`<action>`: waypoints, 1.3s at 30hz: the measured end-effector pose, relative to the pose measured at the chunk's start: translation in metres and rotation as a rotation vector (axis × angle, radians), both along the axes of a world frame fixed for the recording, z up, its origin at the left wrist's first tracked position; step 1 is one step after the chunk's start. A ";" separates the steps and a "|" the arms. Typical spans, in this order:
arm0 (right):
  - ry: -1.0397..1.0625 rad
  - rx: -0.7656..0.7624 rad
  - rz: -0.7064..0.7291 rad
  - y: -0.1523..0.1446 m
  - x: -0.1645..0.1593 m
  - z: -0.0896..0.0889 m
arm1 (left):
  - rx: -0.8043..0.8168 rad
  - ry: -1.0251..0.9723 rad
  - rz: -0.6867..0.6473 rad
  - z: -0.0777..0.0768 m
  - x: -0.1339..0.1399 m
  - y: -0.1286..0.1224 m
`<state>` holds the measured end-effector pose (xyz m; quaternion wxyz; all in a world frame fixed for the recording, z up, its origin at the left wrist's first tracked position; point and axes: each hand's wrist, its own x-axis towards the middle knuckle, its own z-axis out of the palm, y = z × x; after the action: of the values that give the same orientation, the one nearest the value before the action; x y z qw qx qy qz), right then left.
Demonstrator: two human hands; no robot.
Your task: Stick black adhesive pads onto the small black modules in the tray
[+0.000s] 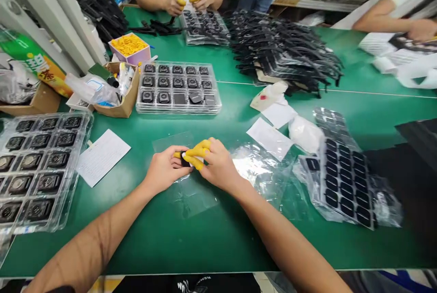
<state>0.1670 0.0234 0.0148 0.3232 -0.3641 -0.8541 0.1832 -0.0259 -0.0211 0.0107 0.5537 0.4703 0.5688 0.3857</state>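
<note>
My left hand [165, 169] and my right hand [218, 165] meet at the middle of the green table [205, 238]. Both pinch one small black part [185, 159] between fingertips capped in yellow finger cots. The part is mostly hidden by my fingers. Under my hands lies a clear plastic film [191, 193]. A clear tray [178, 87] with several black square parts stands straight ahead. Another such tray [37, 170] sits at my left.
A sheet of black pads in plastic wrap [341, 174] lies at right, beside crumpled bags and white paper slips. A pile of black straps [283, 52] fills the far middle. Cardboard boxes [118, 88] and a yellow finger-cot box [129, 47] stand far left. Co-workers' hands work across the table.
</note>
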 end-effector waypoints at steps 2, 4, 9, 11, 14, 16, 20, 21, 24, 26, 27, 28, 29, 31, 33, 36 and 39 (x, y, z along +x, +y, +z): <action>0.018 0.041 -0.036 -0.001 -0.008 -0.009 | -0.009 -0.011 0.022 -0.002 0.000 0.000; 0.048 0.021 -0.033 0.003 -0.008 -0.013 | -0.012 -0.007 0.032 -0.004 0.001 0.000; 0.118 -0.044 -0.071 0.003 -0.008 -0.012 | -0.027 -0.026 0.034 -0.005 0.002 0.000; 0.155 -0.039 -0.085 0.001 -0.008 -0.012 | -0.045 -0.056 0.048 -0.004 0.002 0.000; 0.166 -0.051 -0.021 0.000 -0.009 -0.013 | -0.041 -0.051 0.043 -0.003 0.002 0.000; 0.165 -0.065 -0.056 0.002 -0.008 -0.014 | -0.040 -0.052 0.046 -0.003 0.002 0.000; 0.177 -0.062 -0.055 0.002 -0.008 -0.015 | -0.055 -0.063 0.042 -0.003 0.002 0.000; 0.182 -0.065 -0.036 0.002 -0.009 -0.016 | -0.055 -0.054 0.039 -0.003 0.002 0.000; 0.194 -0.060 -0.077 -0.001 -0.011 -0.017 | -0.054 -0.063 0.049 -0.004 0.002 0.000; 0.196 -0.043 -0.081 -0.001 -0.011 -0.019 | -0.059 -0.067 0.052 -0.005 0.002 0.000; 0.194 -0.035 -0.057 -0.001 -0.012 -0.020 | -0.055 -0.058 0.052 -0.005 0.002 0.000; 0.193 -0.031 -0.038 0.000 -0.011 -0.020 | -0.051 -0.043 0.054 -0.005 0.002 0.000; 0.191 -0.031 -0.039 0.001 -0.011 -0.021 | -0.049 -0.032 0.059 -0.005 0.002 0.000; 0.189 -0.019 -0.137 0.004 -0.009 -0.021 | -0.062 -0.040 0.080 -0.004 0.002 0.000; 0.203 -0.004 -0.264 0.005 -0.007 -0.020 | -0.092 -0.062 0.095 -0.004 0.003 0.000; 0.215 0.013 -0.199 0.001 -0.007 -0.018 | -0.084 -0.087 0.086 -0.005 0.003 0.000; 0.173 -0.003 -0.155 -0.001 -0.010 -0.018 | -0.055 -0.096 0.089 -0.007 0.003 -0.001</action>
<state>0.1568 0.0225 -0.0030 0.4082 -0.4123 -0.7921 0.1897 -0.0228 -0.0217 0.0040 0.5754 0.4102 0.5723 0.4160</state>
